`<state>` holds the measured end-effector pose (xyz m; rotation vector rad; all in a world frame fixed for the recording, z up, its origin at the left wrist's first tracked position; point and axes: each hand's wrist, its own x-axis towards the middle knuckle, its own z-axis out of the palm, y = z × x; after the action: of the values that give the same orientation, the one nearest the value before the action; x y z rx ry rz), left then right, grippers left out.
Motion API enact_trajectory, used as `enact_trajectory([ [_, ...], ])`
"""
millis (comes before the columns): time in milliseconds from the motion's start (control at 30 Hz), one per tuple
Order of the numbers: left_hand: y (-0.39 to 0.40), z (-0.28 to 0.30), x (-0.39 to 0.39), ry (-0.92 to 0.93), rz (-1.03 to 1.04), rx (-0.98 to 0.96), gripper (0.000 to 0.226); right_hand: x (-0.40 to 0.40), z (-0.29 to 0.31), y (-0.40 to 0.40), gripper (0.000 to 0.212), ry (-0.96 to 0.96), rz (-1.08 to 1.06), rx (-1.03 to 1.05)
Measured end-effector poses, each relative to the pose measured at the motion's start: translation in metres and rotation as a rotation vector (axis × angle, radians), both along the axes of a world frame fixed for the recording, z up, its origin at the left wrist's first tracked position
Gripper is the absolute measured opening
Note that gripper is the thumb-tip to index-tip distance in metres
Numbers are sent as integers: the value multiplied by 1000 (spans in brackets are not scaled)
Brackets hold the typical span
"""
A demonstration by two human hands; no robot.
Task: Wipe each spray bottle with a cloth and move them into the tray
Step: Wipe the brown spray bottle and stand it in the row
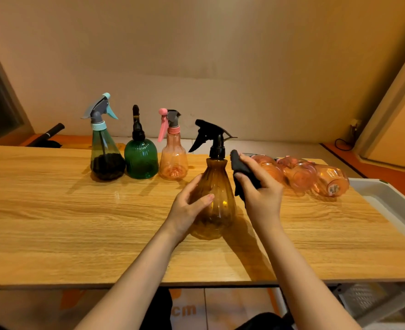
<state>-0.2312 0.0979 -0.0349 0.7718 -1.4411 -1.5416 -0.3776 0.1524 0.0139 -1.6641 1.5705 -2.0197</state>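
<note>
amber bottle (217, 201) — ribbed, black cloth (240, 171), wood-grain table (77, 222)

Warm, yellowish indoor light fills the scene, fairly dim, and the dark corners fall off into murk. Shadows of the standing bottles (139, 148) slant toward the near left across the table (54, 210), so the light sits above and to the far right. A faint sheen marks the wood. Wide-angle bending curves the edges. The lying bottles (304, 177) look smeared.

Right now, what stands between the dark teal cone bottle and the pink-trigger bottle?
Head view: one green ribbed dome bottle between the teal cone bottle and the pink-trigger bottle.
</note>
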Motion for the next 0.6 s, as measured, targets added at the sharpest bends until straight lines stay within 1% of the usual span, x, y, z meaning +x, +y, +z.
enact_trajectory([
  [100,-1,-2,1,13,-3,9,96,8,8,-8,38,256,-8,-3],
  [167,-1,-3,0,37,14,17,95,13,-2,-5,37,336,-31,-7],
  [233,1,-3,-1,38,17,4,88,14,-15,3,39,353,-35,-6],
  [300,2,-2,-3,31,18,-15,75,12,-24,12,41,356,-44,-7],
  [333,1,-2,-3,38,24,-16,74,11,-28,16,41,364,-38,-2],
  [433,-2,-5,-3,45,36,11,93,11,-42,31,42,394,-4,29],
  [467,-2,-5,-3,31,38,-1,96,10,-48,36,40,396,-7,20],
  [533,-2,-5,-4,9,42,-24,97,9,-56,44,37,406,-14,0],
  [600,-2,-4,-3,22,51,-16,95,8,-58,45,39,425,-8,1],
])
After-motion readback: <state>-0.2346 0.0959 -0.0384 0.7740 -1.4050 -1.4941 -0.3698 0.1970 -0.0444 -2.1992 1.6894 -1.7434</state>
